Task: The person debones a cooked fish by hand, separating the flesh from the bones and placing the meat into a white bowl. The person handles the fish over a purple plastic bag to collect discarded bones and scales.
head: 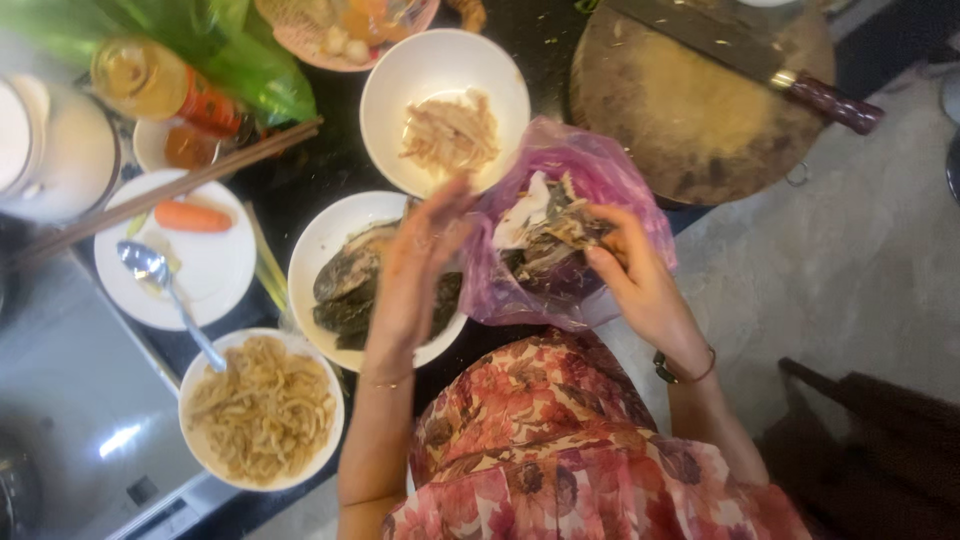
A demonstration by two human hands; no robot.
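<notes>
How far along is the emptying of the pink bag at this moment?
Looks done: dark pieces already lie in the white bowl, and two other bowls hold pale strips. In hand: the right hand holds the pink plastic bag open, gripping dark, flaky pieces at its mouth, while the left hand hovers over the bowl beside it. Left: the bag looks far from empty.
</notes>
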